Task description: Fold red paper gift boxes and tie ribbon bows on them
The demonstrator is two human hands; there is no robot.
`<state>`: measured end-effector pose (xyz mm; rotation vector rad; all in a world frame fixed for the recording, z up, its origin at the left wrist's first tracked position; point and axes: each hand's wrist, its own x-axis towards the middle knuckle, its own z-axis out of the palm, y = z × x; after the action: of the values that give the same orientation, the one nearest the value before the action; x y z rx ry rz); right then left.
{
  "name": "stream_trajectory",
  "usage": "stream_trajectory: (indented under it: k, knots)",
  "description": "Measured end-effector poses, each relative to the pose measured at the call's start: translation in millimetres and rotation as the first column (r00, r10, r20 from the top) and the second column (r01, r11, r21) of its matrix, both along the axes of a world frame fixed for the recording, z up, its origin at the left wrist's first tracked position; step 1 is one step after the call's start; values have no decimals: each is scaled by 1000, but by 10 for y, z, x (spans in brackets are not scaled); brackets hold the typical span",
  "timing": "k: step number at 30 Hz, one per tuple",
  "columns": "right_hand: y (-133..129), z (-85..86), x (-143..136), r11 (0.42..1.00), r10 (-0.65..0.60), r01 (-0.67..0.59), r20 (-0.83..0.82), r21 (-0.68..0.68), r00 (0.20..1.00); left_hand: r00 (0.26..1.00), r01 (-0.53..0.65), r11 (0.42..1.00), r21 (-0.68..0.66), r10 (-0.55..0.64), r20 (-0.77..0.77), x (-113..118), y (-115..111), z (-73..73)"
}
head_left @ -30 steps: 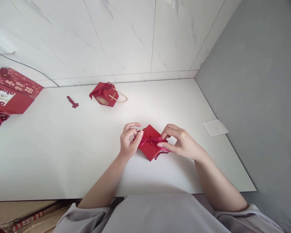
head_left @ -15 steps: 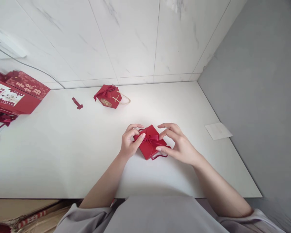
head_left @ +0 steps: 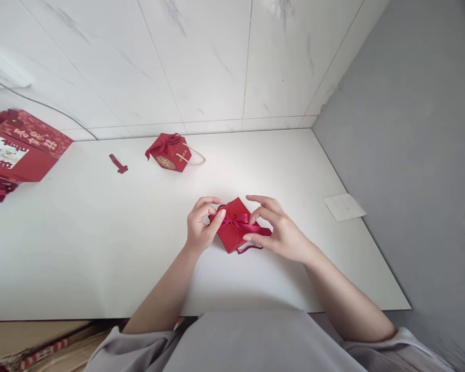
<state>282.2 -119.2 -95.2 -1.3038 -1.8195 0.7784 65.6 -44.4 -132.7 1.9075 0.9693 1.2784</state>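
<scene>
A small red gift box (head_left: 232,237) sits before me on the white table, a shiny red ribbon bow (head_left: 238,221) tied across its top. My left hand (head_left: 204,222) is at the box's left corner, thumb and bent fingers closed on the left part of the bow. On the other side, my right hand (head_left: 277,227) curves over the box with thumb and fingers apart, close to the bow's right loop and its tail. Whether those fingertips touch the ribbon I cannot tell. A dark red cord handle (head_left: 250,249) shows at the box's near side.
Toward the wall stands another red gift box (head_left: 170,153) with a bow and a gold cord handle. Left of it lies a small dark red strip (head_left: 118,164). Larger red boxes (head_left: 34,155) crowd the left edge. A white paper (head_left: 344,207) lies by the grey right wall.
The view has shifted slightly, so everything appears a little further left. The ribbon tail at the right now lies spread out past the box beside my right hand. My left hand keeps its grip.
</scene>
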Motion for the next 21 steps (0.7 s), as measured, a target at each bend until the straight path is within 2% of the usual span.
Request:
stream_trajectory:
  k: [3,8,12,21]
  knots:
    - [-3,-16,-11,998,22,-24,-45,-52,999,1000,0,1000,28,1,-14,-10,5,26]
    - [51,-33,82,996,-84,84,-70,2,994,994,100,995,21,-99,-53,-37,11,48]
    - [42,-9,100,998,-32,27,-74,-59,997,989,129,991,-20,-130,-67,-24,3,41]
    - [23,30,57,998,53,-53,-6,15,999,993,99,995,-6,-99,-58,37,-16,43]
